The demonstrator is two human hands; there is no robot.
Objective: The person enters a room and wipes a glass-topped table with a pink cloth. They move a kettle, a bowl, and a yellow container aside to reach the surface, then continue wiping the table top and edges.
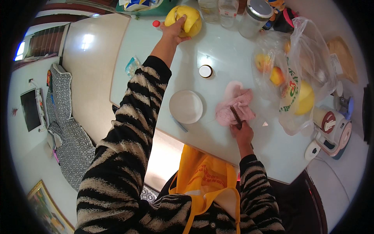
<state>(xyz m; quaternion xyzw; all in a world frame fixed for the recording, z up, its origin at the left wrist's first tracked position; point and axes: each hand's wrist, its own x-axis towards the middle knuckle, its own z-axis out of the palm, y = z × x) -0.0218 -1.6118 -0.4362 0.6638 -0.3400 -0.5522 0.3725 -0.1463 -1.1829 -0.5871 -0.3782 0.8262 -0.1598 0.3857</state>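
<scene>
My left hand reaches to the far side of the table and grips a yellow pomelo, its thumb on the rind near a split or lifted flap of peel. Close to my body, my right hand is closed around dark brown chopsticks. Their upper ends lie over a crumpled pink cloth. Left of the cloth is a round white plate, with a grey-blue strip by its near edge. A small jar with a white lid stands between my hands.
A clear plastic bag of apples and yellow fruit occupies the right side. Behind stand clear bottles, a lidded glass jar and a green bin. A white-and-pink appliance sits at the right edge. The table's front edge borders my yellow apron.
</scene>
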